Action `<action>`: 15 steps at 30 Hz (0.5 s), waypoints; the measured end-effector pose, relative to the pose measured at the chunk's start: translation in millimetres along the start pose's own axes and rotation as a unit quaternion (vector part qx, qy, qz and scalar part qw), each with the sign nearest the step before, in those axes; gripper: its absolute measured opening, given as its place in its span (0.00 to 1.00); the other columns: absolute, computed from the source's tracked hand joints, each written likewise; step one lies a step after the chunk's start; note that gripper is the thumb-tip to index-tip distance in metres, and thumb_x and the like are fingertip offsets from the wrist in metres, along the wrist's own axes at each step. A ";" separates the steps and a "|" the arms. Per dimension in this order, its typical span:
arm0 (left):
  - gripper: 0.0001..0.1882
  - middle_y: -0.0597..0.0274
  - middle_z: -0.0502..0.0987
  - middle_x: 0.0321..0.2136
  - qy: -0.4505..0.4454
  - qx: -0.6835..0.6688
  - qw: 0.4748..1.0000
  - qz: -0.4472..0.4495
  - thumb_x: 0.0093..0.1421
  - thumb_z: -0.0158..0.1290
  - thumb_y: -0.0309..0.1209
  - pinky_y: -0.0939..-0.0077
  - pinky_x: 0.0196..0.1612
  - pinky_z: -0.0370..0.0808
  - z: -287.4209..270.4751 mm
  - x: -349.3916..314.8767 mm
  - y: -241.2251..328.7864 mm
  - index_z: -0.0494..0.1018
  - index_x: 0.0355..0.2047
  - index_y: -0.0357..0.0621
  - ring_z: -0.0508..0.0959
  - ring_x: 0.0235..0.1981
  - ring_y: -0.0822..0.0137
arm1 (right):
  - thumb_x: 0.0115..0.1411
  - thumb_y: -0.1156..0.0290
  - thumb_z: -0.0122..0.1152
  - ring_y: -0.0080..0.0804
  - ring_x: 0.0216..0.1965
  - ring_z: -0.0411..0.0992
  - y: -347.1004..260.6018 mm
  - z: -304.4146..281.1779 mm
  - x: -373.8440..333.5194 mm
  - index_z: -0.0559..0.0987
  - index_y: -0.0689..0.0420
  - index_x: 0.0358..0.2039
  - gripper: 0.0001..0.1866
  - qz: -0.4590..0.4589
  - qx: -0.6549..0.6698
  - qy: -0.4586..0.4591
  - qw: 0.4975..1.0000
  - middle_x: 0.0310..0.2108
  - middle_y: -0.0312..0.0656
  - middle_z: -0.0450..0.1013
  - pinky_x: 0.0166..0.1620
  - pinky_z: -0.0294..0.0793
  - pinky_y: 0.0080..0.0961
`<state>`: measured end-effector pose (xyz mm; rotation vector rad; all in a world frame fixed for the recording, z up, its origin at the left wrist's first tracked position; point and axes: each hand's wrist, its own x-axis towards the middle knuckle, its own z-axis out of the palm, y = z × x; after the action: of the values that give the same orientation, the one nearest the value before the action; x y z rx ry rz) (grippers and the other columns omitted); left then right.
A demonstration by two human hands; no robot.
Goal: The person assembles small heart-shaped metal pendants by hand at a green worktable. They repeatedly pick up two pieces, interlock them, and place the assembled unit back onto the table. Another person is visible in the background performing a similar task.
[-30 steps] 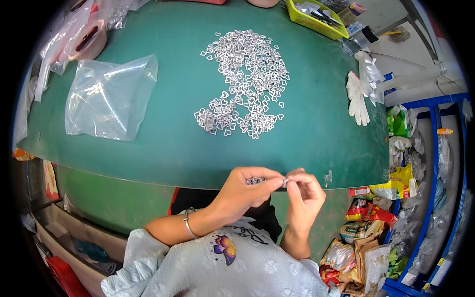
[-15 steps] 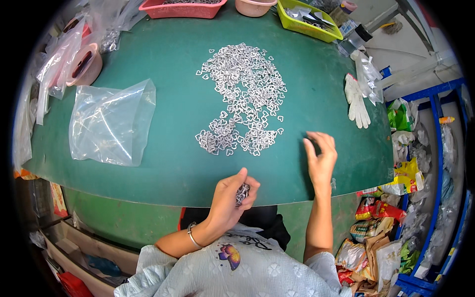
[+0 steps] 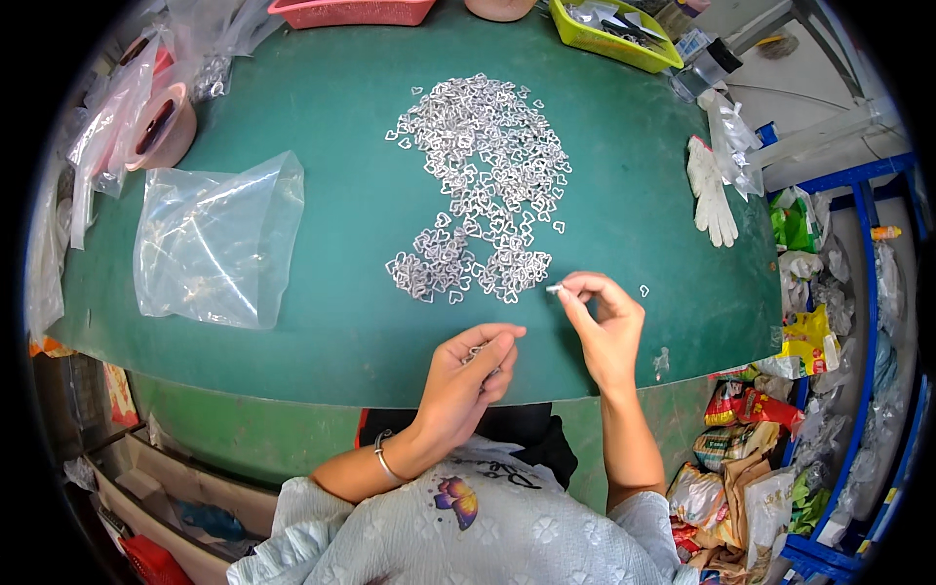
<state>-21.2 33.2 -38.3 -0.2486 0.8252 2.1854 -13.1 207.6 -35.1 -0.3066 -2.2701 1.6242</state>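
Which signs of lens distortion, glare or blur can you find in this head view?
Head view: fisheye bends the green table edge into a curve and leaves black corners; glare streaks the clear plastic bag; the small metal hearts look sharp; right hand shows no motion blur.

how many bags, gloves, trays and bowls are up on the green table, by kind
clear plastic bag lying flat: 1
white glove: 1
trays at the far edge: 2, one pink, one yellow-green
round bowls at the left edge: 2
total: 6
The silver heart-shaped pieces are too many to count.
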 end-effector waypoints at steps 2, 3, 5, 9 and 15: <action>0.10 0.71 0.62 0.18 0.009 0.020 1.000 0.015 0.59 0.48 0.27 0.87 0.17 0.52 4.3 0.2 1.8 0.69 0.39 0.35 0.56 0.16 0.82 | 0.48 0.86 0.58 0.23 0.32 0.66 -14.0 2.1 -13.5 0.75 0.66 0.28 0.06 0.027 0.100 -0.013 0.994 0.30 0.41 0.73 0.36 0.65 0.17; 0.10 0.71 0.63 0.17 0.005 0.033 0.999 0.024 0.59 0.49 0.28 0.87 0.17 0.52 6.2 -0.7 2.5 0.70 0.39 0.35 0.56 0.16 0.82 | 0.47 0.87 0.59 0.24 0.32 0.67 -19.2 2.6 -19.2 0.75 0.66 0.28 0.06 0.016 0.107 -0.021 0.994 0.30 0.42 0.73 0.36 0.65 0.18; 0.10 0.72 0.63 0.17 -0.005 0.060 0.997 0.042 0.58 0.50 0.28 0.87 0.17 0.52 11.1 -3.2 3.8 0.70 0.38 0.35 0.56 0.16 0.82 | 0.46 0.88 0.59 0.25 0.32 0.67 -29.4 2.0 -28.5 0.75 0.66 0.28 0.07 -0.009 0.120 -0.034 0.992 0.30 0.42 0.73 0.36 0.66 0.18; 0.10 0.76 0.63 0.15 -0.011 0.091 0.995 0.043 0.56 0.53 0.28 0.88 0.17 0.50 13.1 -7.2 3.2 0.73 0.36 0.36 0.56 0.15 0.85 | 0.43 0.88 0.61 0.29 0.32 0.69 -40.7 4.0 -39.3 0.75 0.66 0.29 0.10 -0.049 0.097 -0.037 0.993 0.28 0.43 0.73 0.36 0.67 0.21; 0.09 0.71 0.64 0.17 -0.079 0.013 0.997 0.004 0.58 0.51 0.30 0.86 0.18 0.51 14.3 -12.3 7.5 0.72 0.35 0.35 0.56 0.16 0.82 | 0.40 0.86 0.64 0.31 0.30 0.69 -52.1 1.1 -40.9 0.76 0.65 0.29 0.12 -0.073 0.069 -0.051 0.994 0.27 0.42 0.73 0.35 0.67 0.23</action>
<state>-17.1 31.1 -18.5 -0.0576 0.7660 2.1694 25.1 174.8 8.1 -0.0223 -2.1826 1.7440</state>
